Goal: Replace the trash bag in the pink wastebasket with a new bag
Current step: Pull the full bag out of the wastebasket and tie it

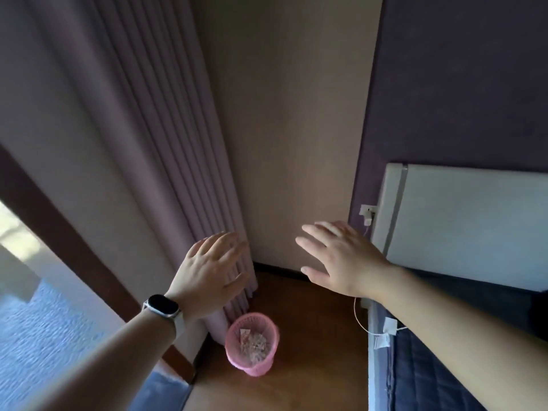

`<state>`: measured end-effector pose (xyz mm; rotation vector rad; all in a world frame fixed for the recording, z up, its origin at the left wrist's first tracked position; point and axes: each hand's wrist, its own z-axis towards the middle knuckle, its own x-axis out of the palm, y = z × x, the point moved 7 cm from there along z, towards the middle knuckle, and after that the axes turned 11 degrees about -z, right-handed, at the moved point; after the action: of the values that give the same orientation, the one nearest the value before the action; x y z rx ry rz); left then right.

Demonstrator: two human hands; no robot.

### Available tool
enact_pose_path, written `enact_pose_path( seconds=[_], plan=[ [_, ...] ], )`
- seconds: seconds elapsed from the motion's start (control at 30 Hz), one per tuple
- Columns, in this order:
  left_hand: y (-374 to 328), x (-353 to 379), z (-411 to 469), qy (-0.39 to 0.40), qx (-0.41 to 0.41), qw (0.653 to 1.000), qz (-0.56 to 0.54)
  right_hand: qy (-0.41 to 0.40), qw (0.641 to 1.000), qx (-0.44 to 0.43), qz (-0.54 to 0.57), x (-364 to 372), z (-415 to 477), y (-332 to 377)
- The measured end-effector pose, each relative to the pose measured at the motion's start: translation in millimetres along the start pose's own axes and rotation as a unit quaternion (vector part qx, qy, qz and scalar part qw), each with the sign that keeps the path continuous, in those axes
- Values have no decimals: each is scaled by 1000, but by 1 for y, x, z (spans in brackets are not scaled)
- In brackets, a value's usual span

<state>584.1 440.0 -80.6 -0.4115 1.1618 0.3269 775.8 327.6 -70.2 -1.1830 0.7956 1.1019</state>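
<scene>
Grip status: I read both hands as wide open and holding nothing. The left hand [212, 271] is extended forward, palm down, fingers straight and slightly spread, in front of the lower folds of the mauve curtain [166, 173]. A dark-faced wristwatch [161, 305] on a pale strap sits on its wrist. The right hand [341, 259] is extended in the same manner, fingers splayed, in front of the beige wall near the room corner. Neither hand touches any object. The pink wastebasket [252, 344] stands upright on the wooden floor [311, 336], below the hands and well apart from them, just beside the hem of the curtain. It has mesh sides and contains light crumpled waste [253, 342]. I cannot tell whether a bag lines it. To the right, a bed [430, 375] with dark quilted bedding runs along the floor, with a white headboard [474, 226] against the purple wall. A wall socket [367, 213] with a plug sits beside the headboard, and a thin white cable [360, 318] hangs from it down to the bed edge.
</scene>
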Motion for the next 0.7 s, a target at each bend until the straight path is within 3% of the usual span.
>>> enact_pose_path(
  seconds=[0.37,0.53,0.7],
  plan=[
    [101,64,60,-9,-112,993,-31,42,996,-71,42,80,131,-5],
    [133,90,86,-3,-113,993,-19,61,993,-98,33,109,185,-5],
    [172,106,75,-3,-167,986,-26,64,986,-137,69,131,233,14]
  ],
)
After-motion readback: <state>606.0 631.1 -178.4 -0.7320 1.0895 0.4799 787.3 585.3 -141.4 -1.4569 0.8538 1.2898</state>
